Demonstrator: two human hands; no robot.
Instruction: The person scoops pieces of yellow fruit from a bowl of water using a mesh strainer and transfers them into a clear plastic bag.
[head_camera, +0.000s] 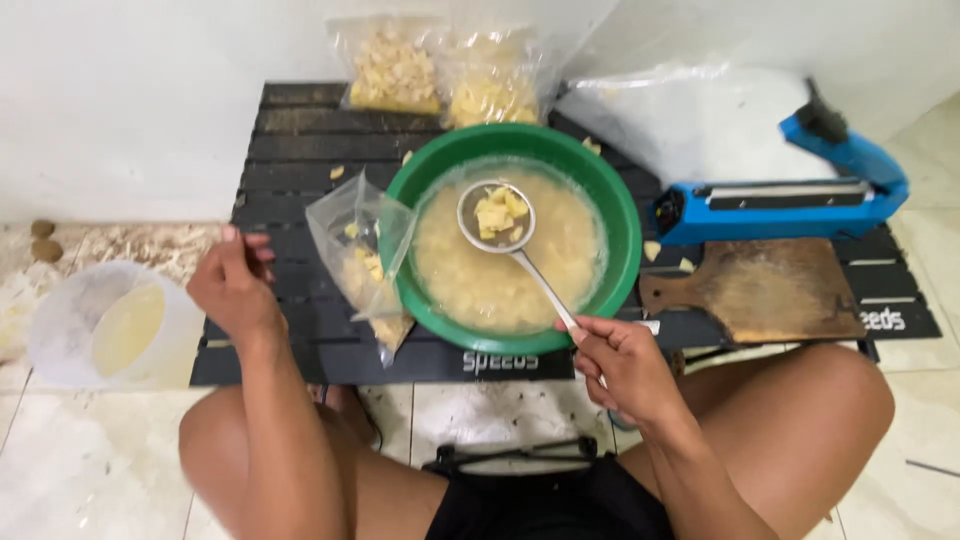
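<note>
Bags: two filled clear bags of pale yellow chunks stand beyond both hands, past the green basin; a white-lettered label strip runs along the near edge of the black slatted table. A blue bag sealer and a wooden board lie beyond the right hand. That hand grips the ladle, its bowl holding chunks above the basin. The left hand, loosely curled, appears to pinch the open clear bag; contact is unclear.
</note>
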